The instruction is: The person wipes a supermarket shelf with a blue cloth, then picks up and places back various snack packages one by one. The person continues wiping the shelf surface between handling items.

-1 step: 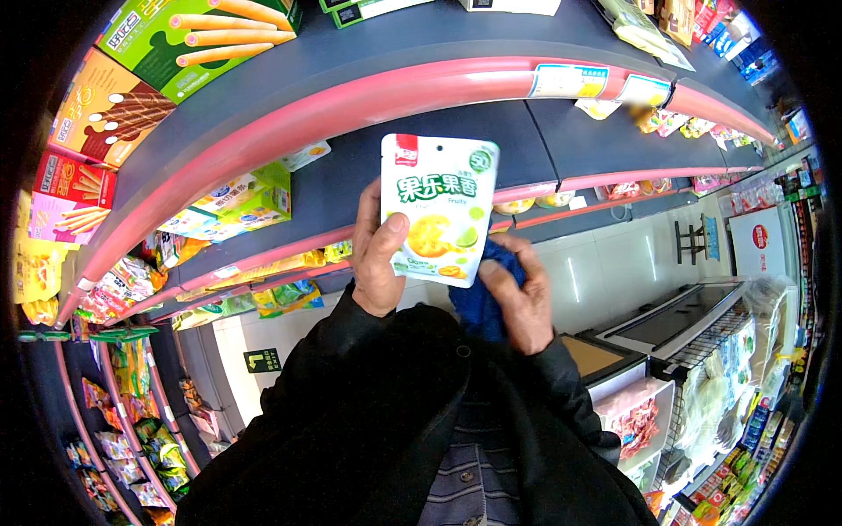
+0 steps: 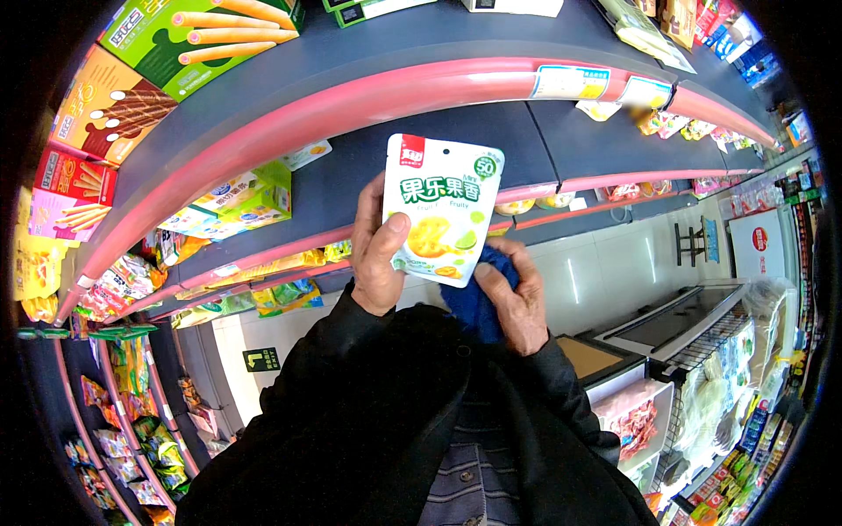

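A small white snack pouch (image 2: 443, 210) with green lettering and fruit pictures faces me, held upright and slightly tilted in front of the shelves. My left hand (image 2: 378, 250) grips it by its left edge, thumb on the front and the other fingers behind. Just below and to the right of the pouch, my right hand (image 2: 516, 298) is closed on a dark blue cloth (image 2: 474, 302). That cloth hangs beneath the pouch's lower corner, partly hidden by the pouch and the fingers.
A dark shelf with a pink front rail (image 2: 368, 83) curves across the view. Boxed wafer-stick snacks (image 2: 232, 39) stand at upper left, and a green-white box (image 2: 254, 193) sits one shelf lower. Bagged snacks hang at lower left (image 2: 132, 377). To the right stands a freezer (image 2: 671, 320) beside wire baskets.
The pouch has turned slightly and shifted a little to the right at its top. My right hand, with the blue cloth, has moved slightly left.
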Demonstrator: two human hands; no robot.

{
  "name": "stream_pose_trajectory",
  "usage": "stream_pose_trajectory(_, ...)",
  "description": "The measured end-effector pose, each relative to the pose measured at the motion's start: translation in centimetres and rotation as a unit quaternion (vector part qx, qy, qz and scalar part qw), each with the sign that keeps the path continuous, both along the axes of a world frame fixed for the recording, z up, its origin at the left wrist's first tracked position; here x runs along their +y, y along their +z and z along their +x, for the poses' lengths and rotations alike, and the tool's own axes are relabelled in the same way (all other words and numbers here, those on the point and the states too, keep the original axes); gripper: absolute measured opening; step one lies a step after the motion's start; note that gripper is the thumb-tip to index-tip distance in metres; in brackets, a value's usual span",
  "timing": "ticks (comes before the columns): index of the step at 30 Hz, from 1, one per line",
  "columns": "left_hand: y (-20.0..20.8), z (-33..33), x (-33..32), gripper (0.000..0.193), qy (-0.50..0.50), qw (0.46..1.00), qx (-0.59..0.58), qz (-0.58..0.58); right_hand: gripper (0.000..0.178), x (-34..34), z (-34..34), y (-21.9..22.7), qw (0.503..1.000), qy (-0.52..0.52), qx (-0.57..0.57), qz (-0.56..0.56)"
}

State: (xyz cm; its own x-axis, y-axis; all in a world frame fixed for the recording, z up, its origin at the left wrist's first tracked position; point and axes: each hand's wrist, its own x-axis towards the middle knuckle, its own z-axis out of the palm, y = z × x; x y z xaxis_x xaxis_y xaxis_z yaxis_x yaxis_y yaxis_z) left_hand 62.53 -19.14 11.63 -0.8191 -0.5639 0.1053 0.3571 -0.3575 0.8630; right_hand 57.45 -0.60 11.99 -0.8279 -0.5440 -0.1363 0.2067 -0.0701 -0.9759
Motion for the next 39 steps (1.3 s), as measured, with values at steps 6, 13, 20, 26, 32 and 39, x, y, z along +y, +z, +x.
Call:
stream_pose_trajectory(6, 1.1, 0.2, 0.2, 0.073, 0.027, 0.999, -0.002, -0.021, 0.031, 1.4, -2.3, -1.3, 0.99, 0.026, -0.136, 0.009)
stream_pose_trajectory(13, 1.7, -0.5, 1.4, 0.073, 0.032, 0.998, 0.02, -0.047, 0.033, 2.1, -5.4, 2.6, 0.997, 0.011, -0.08, -0.016)
stream_pose_trajectory(20, 3.8, -1.3, 3.4, 0.079, 0.037, 0.998, -0.011, -0.047, 0.034, 2.0, -7.2, 3.5, 0.996, 0.024, -0.076, -0.042)
stream_pose_trajectory(26, 5.0, -1.3, 4.5, 0.076, 0.068, 0.995, -0.033, -0.067, 0.036, 2.3, -8.1, 2.9, 0.997, 0.054, -0.057, -0.027)
stream_pose_trajectory(32, 5.9, -1.0, 5.1, 0.078, 0.086, 0.99, -0.045, -0.101, 0.035, 2.1, -8.6, 2.7, 0.997, 0.061, -0.025, -0.037)
stream_pose_trajectory(39, 5.3, -0.8, 5.2, 0.077, 0.079, 0.996, -0.007, -0.031, 0.029, 2.0, -10.3, 3.6, 0.992, 0.078, -0.068, -0.074)
